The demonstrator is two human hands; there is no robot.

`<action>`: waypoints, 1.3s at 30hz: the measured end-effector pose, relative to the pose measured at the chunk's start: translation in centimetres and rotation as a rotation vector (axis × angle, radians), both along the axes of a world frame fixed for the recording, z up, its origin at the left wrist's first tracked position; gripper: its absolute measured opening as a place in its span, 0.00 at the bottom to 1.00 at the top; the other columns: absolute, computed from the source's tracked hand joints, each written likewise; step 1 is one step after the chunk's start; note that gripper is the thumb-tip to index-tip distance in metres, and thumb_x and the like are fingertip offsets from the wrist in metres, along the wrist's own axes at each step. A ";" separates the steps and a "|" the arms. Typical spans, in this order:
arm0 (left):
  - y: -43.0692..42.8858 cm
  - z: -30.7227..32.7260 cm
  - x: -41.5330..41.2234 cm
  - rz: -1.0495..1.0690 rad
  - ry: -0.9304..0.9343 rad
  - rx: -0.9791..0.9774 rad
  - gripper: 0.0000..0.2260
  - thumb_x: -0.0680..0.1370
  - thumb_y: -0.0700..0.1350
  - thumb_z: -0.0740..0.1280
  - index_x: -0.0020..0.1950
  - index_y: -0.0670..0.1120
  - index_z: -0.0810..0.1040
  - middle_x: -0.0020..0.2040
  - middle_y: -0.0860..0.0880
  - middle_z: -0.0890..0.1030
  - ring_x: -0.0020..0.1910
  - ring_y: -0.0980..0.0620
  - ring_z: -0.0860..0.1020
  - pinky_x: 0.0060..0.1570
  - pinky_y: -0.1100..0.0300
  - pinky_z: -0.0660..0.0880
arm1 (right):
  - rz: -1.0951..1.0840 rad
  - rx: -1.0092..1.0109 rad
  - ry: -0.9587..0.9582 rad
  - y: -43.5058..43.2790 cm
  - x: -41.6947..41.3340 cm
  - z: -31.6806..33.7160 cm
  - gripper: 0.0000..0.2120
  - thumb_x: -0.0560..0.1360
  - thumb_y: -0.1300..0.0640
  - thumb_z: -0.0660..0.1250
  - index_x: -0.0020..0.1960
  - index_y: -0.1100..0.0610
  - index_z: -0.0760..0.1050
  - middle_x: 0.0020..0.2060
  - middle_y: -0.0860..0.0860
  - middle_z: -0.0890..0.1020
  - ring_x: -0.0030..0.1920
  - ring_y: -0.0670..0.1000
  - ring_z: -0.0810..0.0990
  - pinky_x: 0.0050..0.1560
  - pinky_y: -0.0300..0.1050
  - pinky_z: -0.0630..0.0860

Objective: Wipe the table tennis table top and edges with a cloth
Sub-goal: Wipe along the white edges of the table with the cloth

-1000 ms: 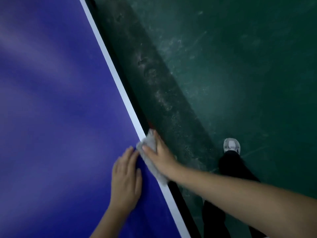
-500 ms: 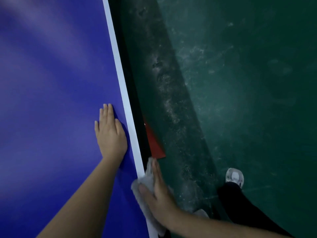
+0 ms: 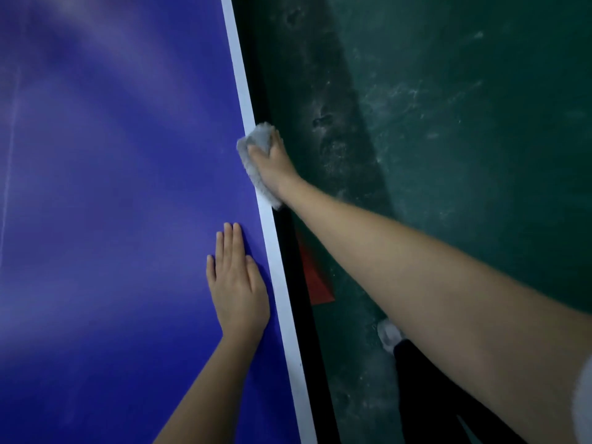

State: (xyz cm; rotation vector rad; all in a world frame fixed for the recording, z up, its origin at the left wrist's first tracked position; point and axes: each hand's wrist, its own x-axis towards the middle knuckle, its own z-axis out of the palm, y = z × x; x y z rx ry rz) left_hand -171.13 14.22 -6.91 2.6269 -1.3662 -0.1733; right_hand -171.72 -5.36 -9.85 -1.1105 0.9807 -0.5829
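At the table edge (image 3: pixel 287 251), your right hand (image 3: pixel 274 165) grips the grey cloth (image 3: pixel 258 139), fingers curled over it, and has slid farther up the edge than half a second ago (so the edge wipe advances). Your left hand (image 3: pixel 238 293) rests flat on the blue top (image 3: pixel 112 203), fingers straight, together.

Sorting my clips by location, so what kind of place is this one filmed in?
Probably an indoor table tennis hall or sports room: a blue table top with a white edge line stands on a scuffed dark green sports floor.
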 end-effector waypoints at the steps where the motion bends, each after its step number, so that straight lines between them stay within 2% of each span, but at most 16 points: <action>1: 0.0 0.1 0.0 0.000 0.004 0.001 0.26 0.77 0.44 0.44 0.76 0.47 0.54 0.73 0.58 0.50 0.75 0.59 0.49 0.74 0.57 0.44 | 0.020 -0.028 -0.003 2.3 -1.3 -0.1 0.29 0.81 0.55 0.58 0.77 0.60 0.50 0.76 0.56 0.54 0.76 0.53 0.52 0.75 0.51 0.51; 3: 0.1 0.2 -0.1 0.005 0.015 -0.004 0.26 0.77 0.44 0.44 0.76 0.47 0.54 0.74 0.58 0.51 0.75 0.59 0.49 0.74 0.56 0.44 | 0.067 -0.062 -0.029 8.5 -4.7 -0.5 0.31 0.81 0.56 0.58 0.77 0.59 0.45 0.77 0.53 0.47 0.77 0.49 0.46 0.76 0.46 0.45; 5: 0.1 0.3 -0.2 0.015 0.041 -0.021 0.25 0.78 0.44 0.45 0.76 0.47 0.55 0.74 0.57 0.52 0.75 0.60 0.49 0.74 0.57 0.45 | 0.122 -0.056 -0.061 13.9 -7.9 -0.9 0.32 0.81 0.55 0.58 0.77 0.54 0.42 0.77 0.48 0.45 0.76 0.45 0.44 0.76 0.46 0.45; 9: 0.2 0.5 -0.2 0.039 0.119 -0.092 0.24 0.79 0.44 0.47 0.76 0.47 0.55 0.75 0.57 0.54 0.74 0.62 0.51 0.74 0.57 0.46 | 0.175 -0.029 -0.023 17.2 -9.7 -0.8 0.34 0.80 0.54 0.59 0.76 0.50 0.39 0.76 0.45 0.43 0.76 0.42 0.43 0.76 0.42 0.44; 13: 0.6 0.7 -0.7 0.087 0.167 -0.102 0.25 0.79 0.47 0.47 0.76 0.46 0.54 0.74 0.59 0.52 0.74 0.62 0.49 0.74 0.60 0.45 | 0.180 -0.055 0.065 13.0 -7.3 -0.4 0.40 0.78 0.48 0.62 0.77 0.52 0.37 0.77 0.46 0.43 0.76 0.44 0.45 0.76 0.46 0.47; 17: 0.0 0.7 -0.5 0.077 0.124 -0.072 0.25 0.77 0.44 0.50 0.75 0.42 0.57 0.74 0.55 0.53 0.75 0.56 0.53 0.73 0.61 0.45 | 0.057 -0.031 0.117 2.8 -1.3 0.4 0.42 0.74 0.49 0.69 0.77 0.57 0.48 0.76 0.53 0.56 0.75 0.51 0.57 0.74 0.49 0.57; 20: -0.2 0.7 -0.3 0.030 0.078 -0.070 0.25 0.77 0.44 0.51 0.74 0.39 0.58 0.73 0.49 0.57 0.74 0.50 0.57 0.72 0.60 0.47 | -0.075 -0.089 0.194 -4.8 3.5 1.4 0.32 0.71 0.50 0.72 0.69 0.58 0.62 0.66 0.53 0.72 0.65 0.54 0.72 0.62 0.46 0.71; 22: -0.3 0.6 -0.1 0.015 0.069 -0.067 0.26 0.76 0.44 0.51 0.73 0.38 0.59 0.73 0.47 0.59 0.73 0.50 0.57 0.71 0.58 0.48 | -0.093 -0.160 0.266 -8.8 5.7 1.9 0.30 0.71 0.48 0.72 0.66 0.57 0.64 0.63 0.52 0.73 0.60 0.54 0.75 0.54 0.42 0.72; 23: -0.4 0.6 -0.1 0.013 0.068 -0.057 0.26 0.76 0.44 0.51 0.73 0.38 0.59 0.73 0.46 0.60 0.73 0.50 0.57 0.71 0.58 0.49 | -0.081 -0.167 0.296 -10.3 6.5 2.2 0.33 0.71 0.46 0.71 0.69 0.57 0.62 0.66 0.53 0.71 0.62 0.54 0.74 0.54 0.42 0.71; 25: -0.4 0.4 0.0 0.007 0.057 -0.021 0.26 0.76 0.44 0.51 0.73 0.37 0.60 0.73 0.45 0.61 0.73 0.50 0.57 0.71 0.57 0.50 | -0.016 -0.213 0.394 -11.1 7.0 3.0 0.43 0.72 0.44 0.69 0.76 0.60 0.51 0.74 0.54 0.61 0.72 0.55 0.62 0.67 0.46 0.65; 27: -0.5 0.3 0.1 0.007 0.048 0.025 0.26 0.76 0.44 0.52 0.73 0.37 0.60 0.73 0.44 0.62 0.73 0.49 0.58 0.71 0.55 0.51 | 0.089 -0.384 0.568 -8.5 5.8 3.4 0.48 0.73 0.41 0.66 0.77 0.62 0.41 0.77 0.57 0.48 0.77 0.56 0.48 0.75 0.49 0.49; 30: -0.8 0.2 0.2 0.018 0.028 0.044 0.26 0.75 0.44 0.52 0.72 0.37 0.60 0.73 0.43 0.63 0.75 0.53 0.52 0.70 0.54 0.52 | 0.210 -0.654 0.724 -1.1 2.5 3.1 0.47 0.76 0.38 0.60 0.76 0.61 0.34 0.76 0.57 0.38 0.76 0.56 0.37 0.74 0.49 0.37; 33: -1.3 0.4 0.4 0.015 0.009 0.015 0.32 0.73 0.44 0.51 0.77 0.43 0.48 0.78 0.53 0.47 0.76 0.57 0.45 0.70 0.56 0.51 | 0.260 -0.628 0.731 1.2 1.5 2.8 0.47 0.76 0.37 0.58 0.74 0.58 0.28 0.73 0.54 0.30 0.75 0.55 0.34 0.72 0.47 0.34; 36: -2.2 0.5 0.4 0.010 0.024 -0.025 0.37 0.69 0.45 0.52 0.77 0.49 0.43 0.77 0.58 0.41 0.75 0.59 0.44 0.70 0.59 0.49 | 0.208 -0.483 0.630 -3.1 3.5 3.2 0.48 0.75 0.39 0.62 0.76 0.58 0.33 0.76 0.55 0.37 0.77 0.55 0.42 0.74 0.45 0.44; 37: -2.5 0.6 0.4 0.010 0.035 -0.034 0.38 0.67 0.45 0.53 0.77 0.49 0.46 0.77 0.59 0.42 0.75 0.60 0.44 0.71 0.60 0.48 | 0.171 -0.407 0.586 -5.4 4.4 3.2 0.47 0.75 0.40 0.63 0.76 0.58 0.36 0.77 0.56 0.42 0.77 0.55 0.47 0.74 0.47 0.49; 39: -3.4 0.7 0.8 -0.002 0.064 -0.073 0.34 0.64 0.46 0.54 0.71 0.45 0.61 0.76 0.61 0.46 0.74 0.63 0.47 0.70 0.63 0.49 | 0.089 -0.275 0.523 -10.6 6.4 3.1 0.41 0.76 0.41 0.63 0.77 0.59 0.47 0.76 0.57 0.56 0.75 0.56 0.55 0.74 0.51 0.56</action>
